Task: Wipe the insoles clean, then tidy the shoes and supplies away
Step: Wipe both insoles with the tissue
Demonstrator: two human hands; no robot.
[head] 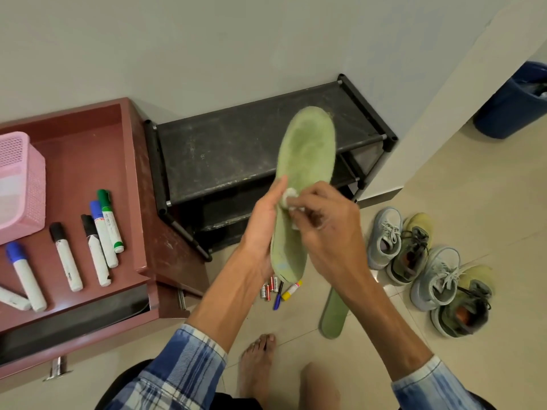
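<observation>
Markers (pixel 102 247) and pink basket (pixel 20 184) in open drawer (pixel 88 137); green insole (pixel 307 149) between hands (pixel 260 223) (pixel 328 232)

Your plaid sleeves (pixel 183 365) show blue and white; your insole (pixel 307 149) is green, the wipe (pixel 289 194) white, the shoe rack (pixel 236 149) black, the mesh-patterned basket (pixel 20 184) pink, the shoes (pixel 435 279) grey and yellow-green.

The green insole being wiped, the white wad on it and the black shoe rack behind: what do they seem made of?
The green insole: probably foam under a fuzzy cloth face, matte; the nap looks worn and blotchy. The white wad: soft tissue or cotton, crumpled; cannot tell which. The black shoe rack: likely plastic tubes with thin dull panels, scuffed and dusty.
</observation>
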